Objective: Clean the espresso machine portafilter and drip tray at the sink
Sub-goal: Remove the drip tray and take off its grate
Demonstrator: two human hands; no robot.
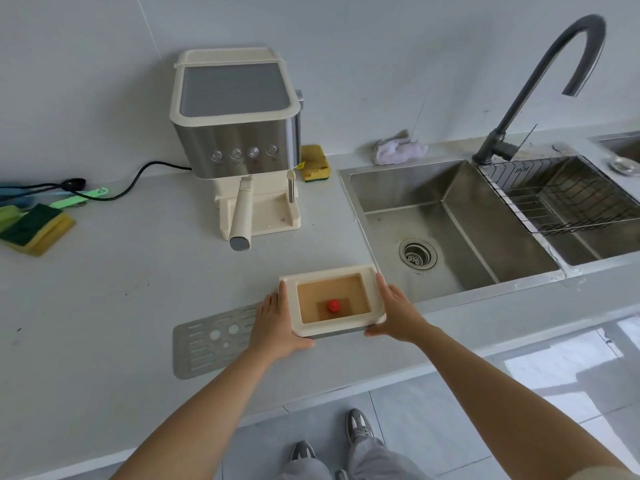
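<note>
The cream drip tray (375, 308) is near the counter's front edge, just left of the sink (450, 216). It holds brown liquid and a red float (334, 305). My left hand (277, 323) grips its left side and my right hand (398, 315) grips its right side, thumbs along the rim. The metal drip grate (211, 341) lies flat on the counter to the left, partly under my left hand. The portafilter (241, 216) is locked in the espresso machine (239, 133), its cream handle pointing toward me.
A dark faucet (540, 84) arches over the sink, with a wire rack (568, 195) in the right basin. A yellow sponge (314, 162) and white cloth (398, 150) sit by the wall. More sponges (33, 228), brushes and a power cord (138, 181) lie at the left.
</note>
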